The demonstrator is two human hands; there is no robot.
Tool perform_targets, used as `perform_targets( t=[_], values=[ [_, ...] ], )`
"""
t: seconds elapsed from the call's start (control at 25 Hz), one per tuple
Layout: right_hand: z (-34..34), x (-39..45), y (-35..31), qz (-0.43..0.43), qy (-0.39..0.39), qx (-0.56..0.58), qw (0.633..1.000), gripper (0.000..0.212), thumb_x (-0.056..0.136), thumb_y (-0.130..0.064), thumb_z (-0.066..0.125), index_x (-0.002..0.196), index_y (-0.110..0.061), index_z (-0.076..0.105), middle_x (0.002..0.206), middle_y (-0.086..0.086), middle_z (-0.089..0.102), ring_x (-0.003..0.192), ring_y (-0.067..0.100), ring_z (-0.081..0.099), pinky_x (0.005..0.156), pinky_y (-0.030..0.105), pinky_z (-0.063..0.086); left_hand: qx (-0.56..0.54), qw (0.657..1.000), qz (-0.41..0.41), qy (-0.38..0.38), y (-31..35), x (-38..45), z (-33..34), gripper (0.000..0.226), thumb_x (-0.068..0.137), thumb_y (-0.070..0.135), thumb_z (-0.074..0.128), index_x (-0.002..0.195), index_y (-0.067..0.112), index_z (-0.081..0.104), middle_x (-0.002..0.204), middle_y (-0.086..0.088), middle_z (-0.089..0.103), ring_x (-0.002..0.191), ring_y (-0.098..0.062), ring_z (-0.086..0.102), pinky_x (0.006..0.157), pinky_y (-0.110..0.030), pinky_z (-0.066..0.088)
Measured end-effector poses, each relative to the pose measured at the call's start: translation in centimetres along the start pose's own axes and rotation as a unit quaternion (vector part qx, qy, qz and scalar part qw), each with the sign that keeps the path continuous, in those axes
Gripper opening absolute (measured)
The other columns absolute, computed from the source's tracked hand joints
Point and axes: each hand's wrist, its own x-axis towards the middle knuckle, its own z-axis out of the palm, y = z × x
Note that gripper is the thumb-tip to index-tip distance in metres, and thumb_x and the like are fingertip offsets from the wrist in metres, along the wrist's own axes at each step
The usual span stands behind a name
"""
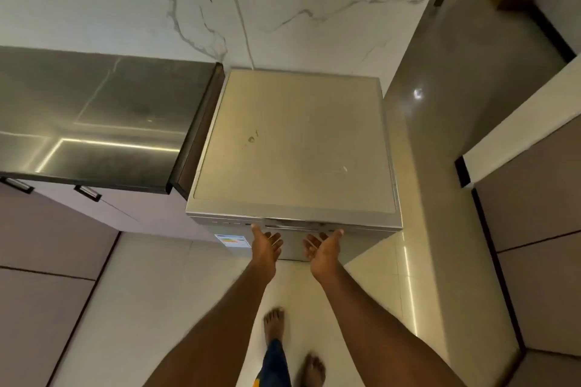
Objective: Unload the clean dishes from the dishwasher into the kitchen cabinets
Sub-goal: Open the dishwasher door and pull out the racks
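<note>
1. Below the head camera, a silver freestanding dishwasher point(294, 148) is standing with its door shut, its flat top facing up toward the lens.
2. Both bare arms are reaching forward and down toward the top edge of the dishwasher's front.
3. The left hand point(267, 245) is lying palm up with its fingers spread loose, the fingertips sitting just under the control strip; it is grasping nothing.
4. The right hand point(325, 250) is likewise turning palm up, fingers loosely curled and unclenched, its fingertips reaching the lip beside the recessed handle slot; whether they are actually touching the lip I cannot tell.
5. An energy label point(231, 241) is showing on the door front, just left of the left hand.
6. To the left of the dishwasher, a glossy dark countertop point(94, 116) is running alongside, its edge sitting just beside the machine's side.
7. Under that countertop, pale cabinets point(103, 210) are showing with two dark handles near the top edge.
8. Behind the machine, a white marble-veined wall point(283, 3) is filling the upper part of the view.
9. On the right, more cabinets point(531, 229) with dark trim are standing well apart from the hands.
10. Two bare feet point(273, 324) are standing on the pale tiled floor point(157, 308) between the forearms, one ahead of the other.
11. No dishes are showing, since the door is hiding the interior.
</note>
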Motion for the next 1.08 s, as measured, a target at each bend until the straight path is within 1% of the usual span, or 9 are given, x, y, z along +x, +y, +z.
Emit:
perform_targets(
  t=[0.08,0.2,0.32,0.4,0.52,0.68,0.84,0.96,1.08],
  values=[
    [1.1,1.7,0.9,0.019,-0.01,0.091,0.996,0.078,0.105,-0.068,0.021,0.135,-0.006,0.058,0.113,0.018,0.069,0.11,0.036,0.065,0.106,0.047,0.046,-0.069,0.997,-0.036,-0.01,0.2,2.0,0.0,0.069,0.104,0.067,0.025,0.129,0.008,0.052,0.125,-0.015,0.065,0.12,-0.031,0.062,0.103,-0.039,0.048],
    [2.6,2.5,1.7,0.018,-0.01,0.171,0.985,0.082,0.102,-0.073,0.029,0.136,-0.005,0.059,0.121,0.019,0.067,0.11,0.036,0.067,0.112,0.05,0.045,-0.144,0.988,-0.049,-0.019,0.9,3.4,0.4,0.081,0.102,0.071,0.026,0.135,0.003,0.056,0.131,-0.02,0.065,0.127,-0.033,0.061,0.116,-0.045,0.043],
    [3.9,4.0,1.8,0.014,-0.006,0.261,0.965,0.082,0.095,-0.077,0.044,0.138,-0.009,0.056,0.128,0.019,0.063,0.109,0.036,0.066,0.112,0.054,0.048,-0.222,0.973,-0.068,-0.011,1.6,5.3,1.2,0.082,0.097,0.075,0.038,0.133,0.004,0.056,0.135,-0.023,0.062,0.126,-0.037,0.061,0.114,-0.048,0.046],
    [3.9,4.4,1.9,0.015,-0.008,0.295,0.955,0.079,0.092,-0.077,0.05,0.131,-0.01,0.058,0.127,0.017,0.061,0.108,0.036,0.065,0.11,0.057,0.049,-0.255,0.964,-0.074,-0.015,1.4,6.2,1.5,0.085,0.092,0.08,0.042,0.13,0.005,0.059,0.133,-0.021,0.064,0.121,-0.037,0.064,0.111,-0.049,0.049],
    [3.8,5.1,2.5,0.014,-0.034,0.3,0.953,0.075,0.09,-0.078,0.052,0.122,-0.011,0.062,0.114,0.017,0.064,0.1,0.034,0.064,0.111,0.056,0.048,-0.257,0.963,-0.072,-0.037,0.6,7.0,1.5,0.092,0.086,0.086,0.042,0.128,0.007,0.065,0.118,-0.016,0.071,0.106,-0.034,0.068,0.106,-0.049,0.052],
    [3.5,5.8,3.0,0.009,-0.058,0.315,0.947,0.079,0.085,-0.081,0.058,0.125,-0.012,0.063,0.12,0.018,0.064,0.103,0.035,0.064,0.112,0.054,0.047,-0.274,0.957,-0.081,-0.05,0.0,8.0,1.3,0.096,0.079,0.092,0.044,0.13,0.014,0.066,0.117,-0.012,0.072,0.109,-0.031,0.068,0.104,-0.045,0.053],
    [3.6,5.4,2.7,0.011,-0.066,0.304,0.95,0.08,0.085,-0.083,0.056,0.125,-0.014,0.061,0.128,0.021,0.062,0.114,0.038,0.064,0.114,0.055,0.046,-0.27,0.96,-0.077,-0.028,0.0,8.1,1.7,0.098,0.075,0.096,0.044,0.133,0.019,0.065,0.124,-0.008,0.072,0.115,-0.029,0.068,0.1,-0.043,0.055],
    [3.5,5.2,2.5,0.019,-0.064,0.295,0.953,0.087,0.086,-0.084,0.052,0.138,-0.015,0.059,0.141,0.02,0.062,0.13,0.039,0.061,0.113,0.056,0.047,-0.296,0.952,-0.081,-0.008,0.1,8.1,2.1,0.102,0.071,0.097,0.047,0.136,0.019,0.063,0.128,-0.009,0.07,0.119,-0.031,0.067,0.104,-0.045,0.054],
    [3.1,5.5,2.4,0.015,-0.074,0.282,0.957,0.089,0.086,-0.085,0.05,0.143,-0.018,0.055,0.143,0.022,0.06,0.131,0.04,0.06,0.112,0.056,0.047,-0.292,0.953,-0.075,0.004,0.1,7.9,2.3,0.104,0.071,0.098,0.047,0.137,0.019,0.061,0.127,-0.01,0.069,0.117,-0.031,0.067,0.104,-0.045,0.055]
  ],
)
